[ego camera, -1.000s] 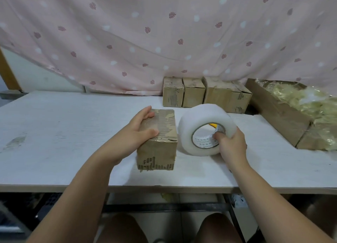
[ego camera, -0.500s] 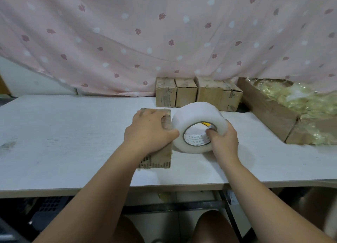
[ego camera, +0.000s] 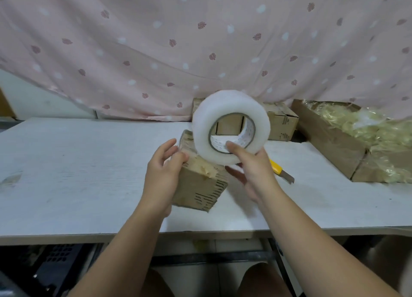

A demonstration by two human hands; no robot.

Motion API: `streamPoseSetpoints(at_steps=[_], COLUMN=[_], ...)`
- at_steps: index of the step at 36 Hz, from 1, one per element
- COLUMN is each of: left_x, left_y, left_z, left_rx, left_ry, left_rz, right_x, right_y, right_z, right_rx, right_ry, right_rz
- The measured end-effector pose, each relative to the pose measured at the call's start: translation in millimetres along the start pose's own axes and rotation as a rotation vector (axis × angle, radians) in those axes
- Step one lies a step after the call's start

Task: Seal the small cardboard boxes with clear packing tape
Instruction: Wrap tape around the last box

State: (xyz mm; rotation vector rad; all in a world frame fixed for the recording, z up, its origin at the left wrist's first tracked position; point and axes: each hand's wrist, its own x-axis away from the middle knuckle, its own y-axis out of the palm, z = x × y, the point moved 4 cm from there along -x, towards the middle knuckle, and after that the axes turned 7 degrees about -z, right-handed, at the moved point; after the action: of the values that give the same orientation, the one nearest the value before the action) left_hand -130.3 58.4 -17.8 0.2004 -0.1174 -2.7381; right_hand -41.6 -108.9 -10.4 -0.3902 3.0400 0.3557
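Judging by the pose, a strip of tape is about to be started. The right hand (ego camera: 252, 171) has its grip on the tape roll (ego camera: 204, 127), thumb inside the core and fingers underneath, holding it just above the box (ego camera: 200, 185). The left hand (ego camera: 162, 176) grips the box's top left edge and tilts it on the surface (ego camera: 78, 162), near the front edge. Next, the roll's loose end must be found and pressed onto the flaps; I cannot see it, perhaps because of blur. There is open room to the left. A yellow knife (ego camera: 278, 170) lies just to the right, and 1 row of boxes (ego camera: 282, 122) stands behind.

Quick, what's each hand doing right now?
Left hand: holding the small brown cardboard box.
Right hand: holding the big white tape roll, thumb inside its core.
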Motion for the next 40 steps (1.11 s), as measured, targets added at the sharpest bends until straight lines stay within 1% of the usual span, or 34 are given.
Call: streamPoseSetpoints(at_steps=[2, 4, 7, 8, 10, 12, 15, 23, 25, 28, 35, 40], left_x=[5, 8, 3, -1, -7, -10, -12, -15, -16, -15, -15, -13], left_y=[0, -1, -8, -11, -15, -15, -15, -19, -21, -23, -22, -21], left_z=[-10, -13, -1, 3, 6, 3, 0, 5, 7, 6, 2, 1], left_rx=[0.062, 0.048, -0.128, -0.171, -0.168, -0.161, -0.228, -0.370, -0.395, -0.406, -0.375, -0.344], left_ry=[-0.013, 0.009, 0.111, 0.120, 0.071, 0.002, -0.011, 0.030, 0.023, 0.033, 0.019, 0.020], left_rz=[0.023, 0.006, -0.031, -0.043, -0.127, -0.241, -0.322, -0.363, -0.383, -0.369, -0.327, -0.324], right_x=[2, 2, 3, 4, 5, 6, 4, 0, -2, -6, -11, -11], right_y=[10, 16, 26, 31, 39, 42, 38, 34, 32, 20, -13, -44], right_z=[9, 8, 1, -2, -8, -12, -12, -18, -21, -26, -25, -14], right_rx=[-0.038, 0.021, 0.215, 0.285, 0.417, 0.479, 0.444, 0.376, 0.361, 0.327, 0.344, 0.378], right_ry=[0.064, 0.047, -0.039, -0.071, -0.140, -0.167, -0.124, -0.104, -0.112, -0.118, -0.159, -0.088], right_rz=[-0.038, -0.035, -0.080, -0.094, -0.089, -0.073, -0.080, -0.091, -0.059, 0.021, 0.106, 0.188])
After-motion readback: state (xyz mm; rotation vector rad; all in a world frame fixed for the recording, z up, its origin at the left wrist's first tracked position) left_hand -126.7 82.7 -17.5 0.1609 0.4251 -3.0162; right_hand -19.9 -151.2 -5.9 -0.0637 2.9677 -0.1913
